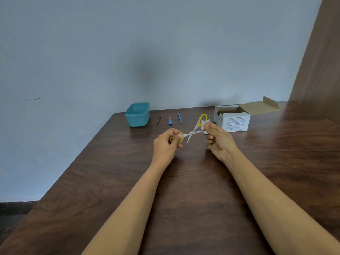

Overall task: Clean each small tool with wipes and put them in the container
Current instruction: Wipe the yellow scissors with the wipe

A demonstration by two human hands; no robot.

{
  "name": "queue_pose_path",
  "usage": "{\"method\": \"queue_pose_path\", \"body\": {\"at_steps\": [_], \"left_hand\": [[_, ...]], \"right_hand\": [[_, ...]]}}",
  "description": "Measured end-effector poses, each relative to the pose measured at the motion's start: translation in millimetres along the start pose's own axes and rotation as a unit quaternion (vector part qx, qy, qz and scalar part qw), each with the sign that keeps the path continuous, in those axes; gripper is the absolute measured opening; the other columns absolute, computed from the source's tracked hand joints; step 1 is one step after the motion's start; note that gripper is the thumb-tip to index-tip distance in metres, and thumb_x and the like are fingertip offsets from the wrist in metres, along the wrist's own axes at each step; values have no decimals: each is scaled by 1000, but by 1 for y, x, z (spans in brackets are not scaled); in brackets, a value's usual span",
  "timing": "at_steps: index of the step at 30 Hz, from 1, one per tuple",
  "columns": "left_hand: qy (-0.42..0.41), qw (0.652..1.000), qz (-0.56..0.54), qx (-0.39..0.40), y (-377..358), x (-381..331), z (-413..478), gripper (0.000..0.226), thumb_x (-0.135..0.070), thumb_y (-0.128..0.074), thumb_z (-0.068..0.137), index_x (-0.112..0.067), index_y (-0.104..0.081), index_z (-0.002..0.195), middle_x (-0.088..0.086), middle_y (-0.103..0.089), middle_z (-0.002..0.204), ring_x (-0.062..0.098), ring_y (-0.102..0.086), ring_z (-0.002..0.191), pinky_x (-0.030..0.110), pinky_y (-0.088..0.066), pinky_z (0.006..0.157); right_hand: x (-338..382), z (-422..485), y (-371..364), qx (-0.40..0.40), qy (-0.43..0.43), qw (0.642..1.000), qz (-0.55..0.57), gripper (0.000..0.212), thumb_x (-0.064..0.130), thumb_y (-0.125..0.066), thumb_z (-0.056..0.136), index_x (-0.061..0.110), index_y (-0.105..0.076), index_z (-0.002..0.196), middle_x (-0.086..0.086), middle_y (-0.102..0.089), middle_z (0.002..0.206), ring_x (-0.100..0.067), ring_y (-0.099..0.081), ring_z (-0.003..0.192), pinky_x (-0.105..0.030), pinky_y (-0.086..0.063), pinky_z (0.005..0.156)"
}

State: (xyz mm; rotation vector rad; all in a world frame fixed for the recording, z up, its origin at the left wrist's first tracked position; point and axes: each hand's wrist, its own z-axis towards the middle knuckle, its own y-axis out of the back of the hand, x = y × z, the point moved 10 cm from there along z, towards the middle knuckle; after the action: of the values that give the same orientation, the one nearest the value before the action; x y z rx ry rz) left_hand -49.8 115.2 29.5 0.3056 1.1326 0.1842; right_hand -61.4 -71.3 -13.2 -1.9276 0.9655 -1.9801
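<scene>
Scissors (192,133), spread open, are pinched by the left hand (166,142) at 1 yellow loop; the right hand (219,138), gripping a wipe (204,124), should stroke away from the edges.

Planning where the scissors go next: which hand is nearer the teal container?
Left. The left hand sits just right of and in front of the container; the right hand is farther right, by the box.

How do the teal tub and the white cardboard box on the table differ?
The teal tub is plastic with rounded corners; the white cardboard box is square-edged with printed text on its side. The tub has no lid in view, while the box has a flap folded back. The tub sits to the left of the row of small tools, the box to the right. Both stand open near the table's far edge.
</scene>
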Motion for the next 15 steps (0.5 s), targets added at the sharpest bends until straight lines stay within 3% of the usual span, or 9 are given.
{"method": "queue_pose_path", "body": {"at_steps": [6,9,15], "left_hand": [[-13,1000,6,-2,-1,-2,0,8,-18,-59,93,-14,-66,93,-2,-67,80,-3,-59,56,8,-45,61],[62,991,-110,-45,3,12,-1,9,-18,-61,93,-12,-62,99,-1,-67,85,-3,-60,57,13,-50,60],[208,933,-274,-100,-2,40,-9,14,-25,-61,93,-14,-65,101,-3,-63,77,6,-54,67,18,-47,63]], "right_hand": [[-1,3,-3,19,-2,1000,-12,4,13,-64,87,17,-66,89,7,-58,72,0,-41,43,-12,-32,43],[1,3,-3,29,2,999,-28,4,14,-63,88,17,-64,89,7,-55,74,-1,-42,46,-13,-31,45],[1,-4,-13,41,12,996,-76,6,13,-62,90,15,-67,89,6,-57,74,-4,-38,55,-16,-30,51]]}}
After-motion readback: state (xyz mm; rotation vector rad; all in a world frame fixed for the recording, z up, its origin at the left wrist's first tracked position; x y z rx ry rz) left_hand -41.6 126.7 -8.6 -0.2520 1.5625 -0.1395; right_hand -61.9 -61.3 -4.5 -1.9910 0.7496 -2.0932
